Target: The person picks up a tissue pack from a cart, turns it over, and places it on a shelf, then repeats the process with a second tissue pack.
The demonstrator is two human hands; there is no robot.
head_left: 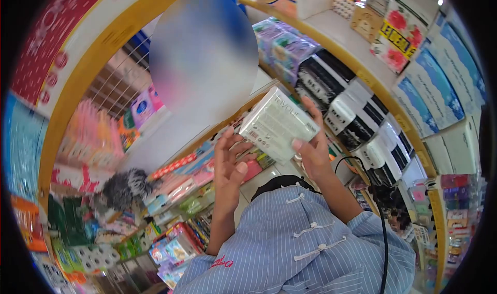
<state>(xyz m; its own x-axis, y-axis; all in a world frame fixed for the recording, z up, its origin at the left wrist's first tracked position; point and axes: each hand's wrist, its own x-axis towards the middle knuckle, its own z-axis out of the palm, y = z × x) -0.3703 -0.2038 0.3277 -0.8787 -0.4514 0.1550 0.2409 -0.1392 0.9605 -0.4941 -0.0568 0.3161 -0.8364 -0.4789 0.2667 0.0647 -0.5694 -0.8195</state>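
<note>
A pale green and white pack (279,127) wrapped in shiny clear plastic, with printed text and small symbols on its face, is held up in front of my chest. My right hand (315,157) grips its right end, thumb pressed on the printed face and fingers around the far side. Beside the pack's lower left corner is my left hand (228,164), with its fingers spread and slightly curled. The left fingertips come right up to the edge of the wrapping, and the left thumb stands apart from it.
Black and white wrapped packs (357,123) line a shelf at right, with blue and white packs (440,87) above. Pink packs (90,136) and a grey fluffy item (129,190) are at left. A black cable (382,221) hangs along my right side. A blurred round patch covers the upper middle.
</note>
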